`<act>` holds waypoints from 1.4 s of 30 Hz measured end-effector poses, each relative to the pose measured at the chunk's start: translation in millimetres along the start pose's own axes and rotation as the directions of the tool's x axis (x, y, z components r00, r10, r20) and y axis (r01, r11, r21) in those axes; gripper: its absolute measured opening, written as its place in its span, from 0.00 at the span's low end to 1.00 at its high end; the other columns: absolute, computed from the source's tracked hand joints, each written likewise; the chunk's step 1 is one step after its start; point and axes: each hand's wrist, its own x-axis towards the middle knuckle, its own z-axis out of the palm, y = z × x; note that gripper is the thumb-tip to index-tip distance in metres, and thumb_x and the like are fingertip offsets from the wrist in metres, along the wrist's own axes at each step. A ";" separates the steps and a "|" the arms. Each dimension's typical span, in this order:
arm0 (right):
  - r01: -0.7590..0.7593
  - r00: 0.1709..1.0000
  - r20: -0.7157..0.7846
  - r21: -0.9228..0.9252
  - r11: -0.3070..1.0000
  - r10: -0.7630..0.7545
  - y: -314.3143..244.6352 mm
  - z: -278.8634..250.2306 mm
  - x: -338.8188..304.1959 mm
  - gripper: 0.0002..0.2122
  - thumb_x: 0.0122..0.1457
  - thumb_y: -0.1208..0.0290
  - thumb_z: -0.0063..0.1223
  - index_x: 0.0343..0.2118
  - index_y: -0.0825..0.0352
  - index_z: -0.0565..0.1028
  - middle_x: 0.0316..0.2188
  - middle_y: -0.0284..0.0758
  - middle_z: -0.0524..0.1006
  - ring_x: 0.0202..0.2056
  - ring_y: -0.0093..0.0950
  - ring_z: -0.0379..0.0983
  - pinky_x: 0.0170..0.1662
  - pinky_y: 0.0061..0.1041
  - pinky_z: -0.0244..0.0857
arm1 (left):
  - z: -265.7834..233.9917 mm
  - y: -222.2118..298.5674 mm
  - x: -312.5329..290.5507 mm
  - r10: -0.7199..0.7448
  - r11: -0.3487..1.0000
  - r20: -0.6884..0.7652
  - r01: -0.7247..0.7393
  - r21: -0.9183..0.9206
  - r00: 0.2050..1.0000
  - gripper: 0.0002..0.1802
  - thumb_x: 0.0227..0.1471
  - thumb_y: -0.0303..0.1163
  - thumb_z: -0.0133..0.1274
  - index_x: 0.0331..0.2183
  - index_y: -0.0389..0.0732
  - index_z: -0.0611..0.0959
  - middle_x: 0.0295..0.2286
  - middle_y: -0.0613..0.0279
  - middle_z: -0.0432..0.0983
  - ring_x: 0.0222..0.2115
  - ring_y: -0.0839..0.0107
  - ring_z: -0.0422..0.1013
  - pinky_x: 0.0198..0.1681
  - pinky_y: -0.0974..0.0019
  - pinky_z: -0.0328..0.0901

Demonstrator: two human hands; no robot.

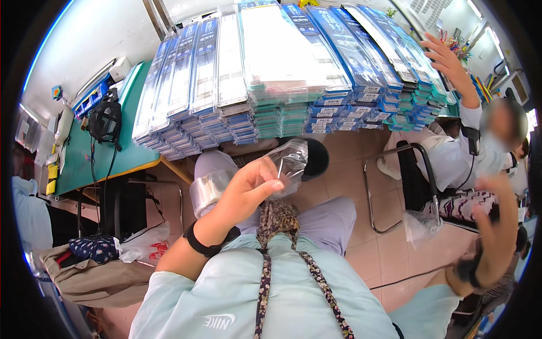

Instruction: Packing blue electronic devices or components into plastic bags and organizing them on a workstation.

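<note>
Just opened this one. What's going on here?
A person's left hand holds a piece of thin, clear plastic low in front of the body. The right hand is raised far out to the right and blurred, so whether it holds anything is unclear. Ahead, many long, flat packs are piled on a green table. At the right, a co-worker's hand is raised by the end of the piles; contact is hard to tell.

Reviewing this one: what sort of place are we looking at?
Probably a packing workshop: layers of long blue-and-white plastic packs are stacked high, the left hand holds clear film, and a co-worker sits near the stacks.
</note>
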 end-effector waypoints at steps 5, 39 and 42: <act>0.049 0.985 -0.170 0.135 0.990 -0.025 61.0 96.3 98.7 0.12 0.48 0.80 0.54 0.37 0.69 0.71 0.33 0.38 0.72 0.37 0.31 0.71 0.44 0.26 0.63 | 9.8 -5.8 -1.4 -0.042 0.995 0.019 0.043 -0.086 0.999 0.08 0.53 0.26 0.52 0.25 0.40 0.70 0.28 0.67 0.65 0.28 0.80 0.60 0.33 0.75 0.57; 0.226 0.962 -0.203 0.212 0.951 -0.183 63.0 229.1 181.6 0.07 0.47 0.85 0.45 0.30 0.71 0.66 0.30 0.40 0.68 0.35 0.37 0.68 0.40 0.27 0.61 | -4.8 -21.8 -1.5 -0.205 0.977 0.078 0.200 0.070 0.976 0.13 0.53 0.35 0.54 0.23 0.40 0.71 0.20 0.73 0.62 0.22 0.84 0.55 0.25 0.75 0.53; 0.221 0.950 -0.263 0.186 0.957 -0.169 66.5 232.8 175.1 0.07 0.47 0.85 0.46 0.31 0.70 0.67 0.31 0.39 0.69 0.35 0.37 0.68 0.40 0.28 0.62 | -4.7 -24.7 -1.1 -0.219 0.973 0.079 0.212 0.089 0.973 0.13 0.53 0.35 0.54 0.23 0.40 0.72 0.20 0.73 0.62 0.22 0.84 0.55 0.25 0.75 0.53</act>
